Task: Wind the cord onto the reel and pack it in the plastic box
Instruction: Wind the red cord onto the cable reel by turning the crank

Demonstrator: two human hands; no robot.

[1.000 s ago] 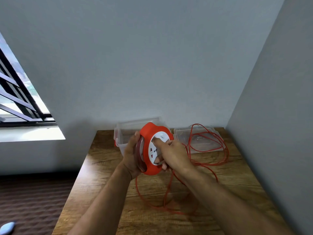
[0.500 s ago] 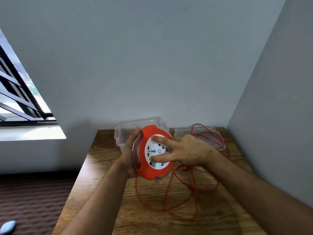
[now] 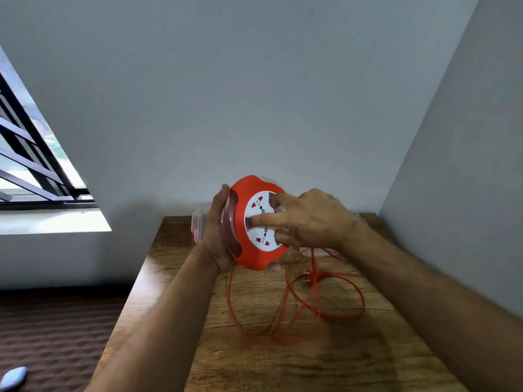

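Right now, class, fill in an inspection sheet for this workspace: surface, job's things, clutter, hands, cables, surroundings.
Surface: brown wooden table, set into a wall corner.
Job's things: round orange cord reel with white socket face, held up on edge above the table; clear plastic box mostly hidden behind it.
Clutter: nothing seen on the table.
Hands: left hand grips the reel's rim; right hand has fingers on the socket face.
Cables: thin orange cord in loose loops on the table, orange plug lying free.
Surroundings: grey walls, barred window at left, pale blue object on the floor.
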